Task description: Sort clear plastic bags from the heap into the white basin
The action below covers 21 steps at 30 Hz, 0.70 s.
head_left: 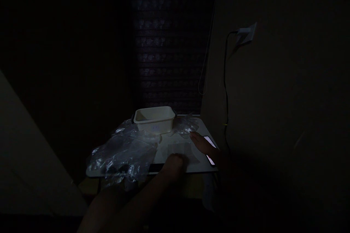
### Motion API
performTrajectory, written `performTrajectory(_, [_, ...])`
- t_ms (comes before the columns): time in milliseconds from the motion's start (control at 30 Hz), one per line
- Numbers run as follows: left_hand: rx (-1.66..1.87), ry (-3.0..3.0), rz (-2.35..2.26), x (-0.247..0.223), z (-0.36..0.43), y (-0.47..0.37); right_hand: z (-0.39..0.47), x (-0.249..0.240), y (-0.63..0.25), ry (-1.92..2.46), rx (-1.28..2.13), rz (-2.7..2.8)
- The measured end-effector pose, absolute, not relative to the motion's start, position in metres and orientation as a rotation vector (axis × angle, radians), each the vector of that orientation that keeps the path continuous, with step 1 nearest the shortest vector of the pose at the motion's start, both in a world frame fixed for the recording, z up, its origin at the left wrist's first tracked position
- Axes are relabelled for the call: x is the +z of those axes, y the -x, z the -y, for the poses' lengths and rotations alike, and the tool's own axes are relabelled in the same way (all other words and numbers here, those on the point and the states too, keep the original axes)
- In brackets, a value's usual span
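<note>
From the left I see crinkled clear plastic [125, 151] spread over the white table [164, 149] and hanging past its near edge, then a cream-coloured tub [155, 125] standing upright at the back. My left hand [174, 164] is low over the near end of a thin, flat sheet [183, 151], its fingers too dark for me to tell their grip, with more clear plastic [187, 124] behind. Rightmost, my right hand [202, 143], fingers extended and pinching nothing visible, partly covers a lit phone [210, 153].
</note>
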<state>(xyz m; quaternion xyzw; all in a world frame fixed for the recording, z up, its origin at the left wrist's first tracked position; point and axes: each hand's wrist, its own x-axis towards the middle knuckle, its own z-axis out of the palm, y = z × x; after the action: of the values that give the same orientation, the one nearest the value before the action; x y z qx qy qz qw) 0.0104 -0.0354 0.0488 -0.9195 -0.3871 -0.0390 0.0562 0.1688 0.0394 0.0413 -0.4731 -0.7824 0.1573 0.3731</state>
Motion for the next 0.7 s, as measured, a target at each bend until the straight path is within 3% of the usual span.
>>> performTrajectory(300, [-0.032,2.744,1.069,0.033,0.032,-0.019,-0.037,0.040,-0.166,1.269,0.340,2.057])
performTrajectory(500, [-0.082,2.782,1.178,0.042,0.033,-0.018,-0.040,0.039,-0.170,1.237,0.469,1.944])
performTrajectory(600, [-0.423,2.842,1.485,0.056,0.025,-0.010,-0.043,0.046,-0.173,1.268,0.691,1.741])
performTrajectory(700, [-1.128,2.921,1.822,0.074,0.013,0.005,-0.045,0.054,-0.177,1.195,1.035,1.477])
